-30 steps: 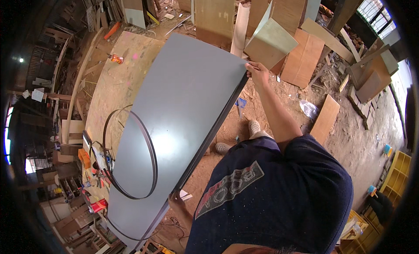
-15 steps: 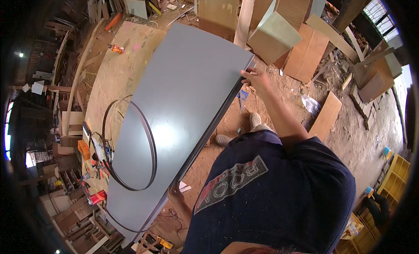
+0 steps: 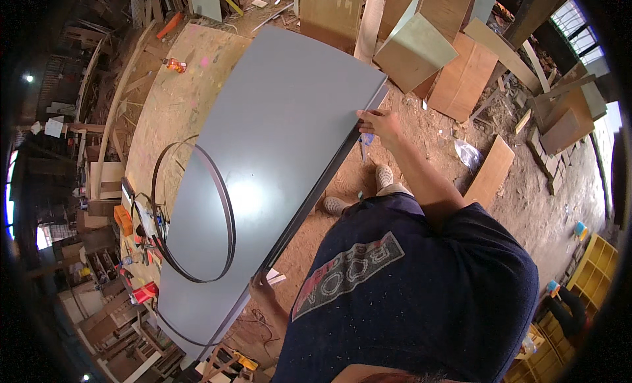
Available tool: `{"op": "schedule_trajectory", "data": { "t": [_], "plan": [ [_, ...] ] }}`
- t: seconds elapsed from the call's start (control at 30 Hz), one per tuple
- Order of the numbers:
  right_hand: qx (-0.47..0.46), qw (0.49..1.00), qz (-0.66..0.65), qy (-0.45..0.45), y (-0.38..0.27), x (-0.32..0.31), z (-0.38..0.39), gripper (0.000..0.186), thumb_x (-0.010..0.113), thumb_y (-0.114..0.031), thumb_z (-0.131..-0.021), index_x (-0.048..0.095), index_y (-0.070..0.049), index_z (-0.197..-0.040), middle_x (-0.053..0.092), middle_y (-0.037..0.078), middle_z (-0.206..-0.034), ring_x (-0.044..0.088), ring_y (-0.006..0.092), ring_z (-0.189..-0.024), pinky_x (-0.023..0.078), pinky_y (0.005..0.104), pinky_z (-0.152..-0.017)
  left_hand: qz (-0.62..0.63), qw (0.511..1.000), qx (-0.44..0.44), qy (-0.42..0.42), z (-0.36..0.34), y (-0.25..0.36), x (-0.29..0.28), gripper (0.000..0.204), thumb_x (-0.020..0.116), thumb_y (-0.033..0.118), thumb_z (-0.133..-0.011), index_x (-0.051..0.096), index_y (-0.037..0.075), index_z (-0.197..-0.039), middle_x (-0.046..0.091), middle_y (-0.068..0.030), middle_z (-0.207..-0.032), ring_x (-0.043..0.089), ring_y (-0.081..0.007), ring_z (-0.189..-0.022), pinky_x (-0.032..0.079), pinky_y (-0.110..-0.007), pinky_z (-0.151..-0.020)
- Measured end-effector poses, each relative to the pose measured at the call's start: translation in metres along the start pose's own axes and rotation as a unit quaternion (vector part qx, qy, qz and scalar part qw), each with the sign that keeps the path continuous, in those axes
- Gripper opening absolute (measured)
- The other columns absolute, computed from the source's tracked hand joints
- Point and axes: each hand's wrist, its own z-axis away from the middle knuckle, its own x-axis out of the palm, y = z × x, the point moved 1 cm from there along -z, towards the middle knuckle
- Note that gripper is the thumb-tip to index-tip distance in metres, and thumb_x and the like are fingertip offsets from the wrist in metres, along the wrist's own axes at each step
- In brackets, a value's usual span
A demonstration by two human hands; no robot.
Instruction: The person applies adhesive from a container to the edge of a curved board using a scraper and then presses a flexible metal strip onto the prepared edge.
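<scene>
- A long grey panel point(image 3: 276, 119) lies slantwise across the middle of the scene, over the right side of a wooden worktable point(image 3: 168, 106).
- A dark strip point(image 3: 313, 192) runs along the panel's right edge, between the two hands.
- The right hand point(image 3: 383, 125) is at that edge toward the far end, fingers bent and fingertips on the edge; its thumb is hidden, so I cannot tell whether it pinches the strip.
- The left hand point(image 3: 262, 289) is at the same edge nearer by, fingers curled up against it; I cannot tell whether they press on the strip.
- A dark band loop point(image 3: 232, 231) rises over the panel's left side and the worktable.
- An orange bottle point(image 3: 175, 65) is on the worktable's far part.
- On the right, a clear plastic sheet point(image 3: 468, 154) lies on the floor beside a brown board point(image 3: 490, 169).
</scene>
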Motion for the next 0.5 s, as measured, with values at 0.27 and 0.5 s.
{"op": "schedule_trajectory", "data": {
  "t": [0.27,0.5],
  "plan": [
    [0.033,0.999,-0.04,0.003,0.003,0.011,0.018,0.06,0.086,-0.025,-0.091,0.061,0.017,-0.127,0.071,0.02,-0.111,0.074,0.0286,-0.095,0.066,0.0373,-0.083,-0.022,1.0,0.015,0.0,-0.002,-0.007,-0.003,0.013,0.075,0.009,-0.091,0.079,-0.001,-0.098,0.074,-0.0173,-0.094,0.071,-0.0388,-0.089,0.056,-0.046,-0.077],
    [0.099,0.986,0.041,-0.129,0.055,0.058,0.066,0.044,0.084,-0.018,-0.092,0.067,0.012,-0.119,0.07,0.014,-0.108,0.073,0.0257,-0.094,0.065,0.0374,-0.086,-0.016,1.0,-0.009,-0.011,-0.006,0.006,-0.004,0.014,0.075,0.009,-0.092,0.079,-0.003,-0.098,0.075,-0.019,-0.096,0.071,-0.0394,-0.09,0.056,-0.045,-0.08]
  ]
}}
